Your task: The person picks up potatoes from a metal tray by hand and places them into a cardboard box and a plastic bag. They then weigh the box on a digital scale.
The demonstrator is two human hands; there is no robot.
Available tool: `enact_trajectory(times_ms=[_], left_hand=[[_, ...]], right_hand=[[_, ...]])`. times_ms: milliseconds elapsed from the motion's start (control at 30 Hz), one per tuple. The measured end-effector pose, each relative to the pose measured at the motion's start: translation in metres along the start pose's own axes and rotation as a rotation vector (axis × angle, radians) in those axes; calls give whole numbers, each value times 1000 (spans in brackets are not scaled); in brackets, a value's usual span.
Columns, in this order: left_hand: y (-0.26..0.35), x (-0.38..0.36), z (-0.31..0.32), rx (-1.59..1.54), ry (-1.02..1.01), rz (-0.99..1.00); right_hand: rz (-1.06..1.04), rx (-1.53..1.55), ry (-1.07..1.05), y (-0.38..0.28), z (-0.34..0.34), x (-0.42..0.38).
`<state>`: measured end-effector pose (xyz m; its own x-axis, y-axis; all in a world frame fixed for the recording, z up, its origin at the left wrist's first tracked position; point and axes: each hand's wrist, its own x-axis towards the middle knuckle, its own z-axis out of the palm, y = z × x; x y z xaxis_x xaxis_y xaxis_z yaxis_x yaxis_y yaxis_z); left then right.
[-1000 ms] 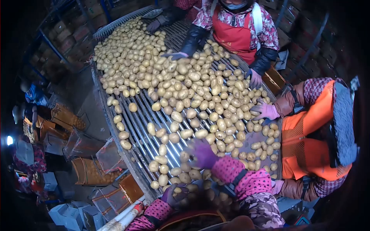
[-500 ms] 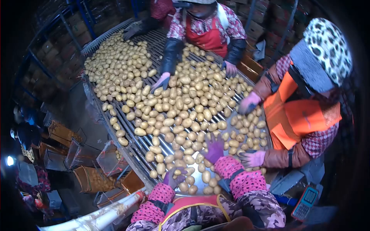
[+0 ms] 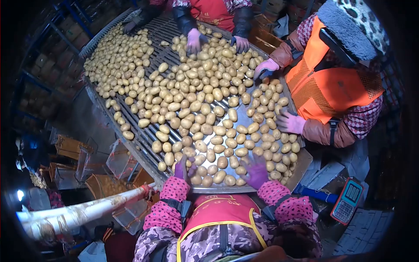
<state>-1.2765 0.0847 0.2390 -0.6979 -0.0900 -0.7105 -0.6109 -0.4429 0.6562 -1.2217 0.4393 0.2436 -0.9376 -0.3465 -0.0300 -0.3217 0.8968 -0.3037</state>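
Note:
Many potatoes (image 3: 192, 105) cover a metal sorting table (image 3: 235, 190) with slats and a smooth plate at the near end. My left hand (image 3: 185, 167), in a purple glove, is at the near left edge, beside several potatoes, its fingers spread. Also gloved in purple, my right hand (image 3: 255, 171) rests among potatoes near the front rim; its fingers are spread and slightly blurred. Neither hand is closed around a potato. Loose potatoes lie on the plate between the two hands.
A co-worker in an orange vest (image 3: 325, 89) has both gloved hands on the right side. Another in a red apron (image 3: 212, 13) reaches in from the far side. A white pipe (image 3: 87, 214) runs at lower left; a scale display (image 3: 348, 201) stands at right.
The camera view has shifted. My right hand has drawn back toward the near rim, and more potatoes lie around it. The co-workers' hands have moved among the potatoes.

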Motion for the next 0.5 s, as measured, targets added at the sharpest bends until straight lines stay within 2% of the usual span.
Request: enact_trajectory(times_ms=[67,100,133,167,233,267,300,367,467,500], left_hand=[[-15,7,-17,36,-91,-35],[-6,-23,-6,5,-163,-4],[-13,-29,-9,108,-196,70],[-22,-37,-9,0,-199,29],[-22,-72,11,-164,-146,-88],[-37,-66,3,-166,-161,-110],[-50,-68,-3,-225,-197,-128],[-68,-78,-9,-293,-279,-140],[-99,-95,-14,-348,-158,-112],[-116,-88,-27,-495,-211,-151]], right_hand=[[105,40,96,-2,4,-13],[116,71,136,-7,19,-25],[126,103,177,-17,19,-28],[-12,132,89,-20,12,-36],[-151,78,121,19,21,-48],[-226,50,134,38,24,-50],[-74,164,68,41,2,-46],[32,100,97,73,9,-32],[228,10,344,78,39,-3],[51,-69,539,43,33,15]])
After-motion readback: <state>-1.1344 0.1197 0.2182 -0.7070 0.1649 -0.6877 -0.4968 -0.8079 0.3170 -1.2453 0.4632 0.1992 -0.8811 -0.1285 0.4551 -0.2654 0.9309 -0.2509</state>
